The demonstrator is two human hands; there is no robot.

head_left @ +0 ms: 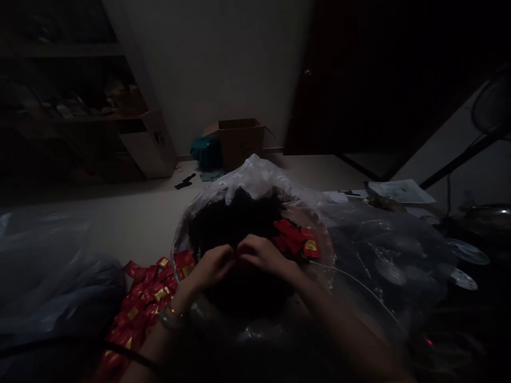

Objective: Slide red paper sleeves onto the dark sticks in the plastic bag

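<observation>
My left hand (217,261) and my right hand (261,252) meet almost fingertip to fingertip, fingers curled in a pinch. What lies between them is too dark to make out. Below them is a heap of black, loose, leaf-like material (235,218) in a round, shallow container (325,239) lined with clear plastic (259,173). Several small red packets (293,236) with gold labels lie on the container's right side, near my right hand. Another red packet (183,263) rests at its left rim, beside my left wrist.
Many red packets (139,298) are piled at lower left, beside a clear plastic bag (51,276). More plastic sheeting (383,255) and a pale cable (367,287) lie to the right. An open cardboard box (241,141) and a teal bag (206,151) stand by the wall. The room is dim.
</observation>
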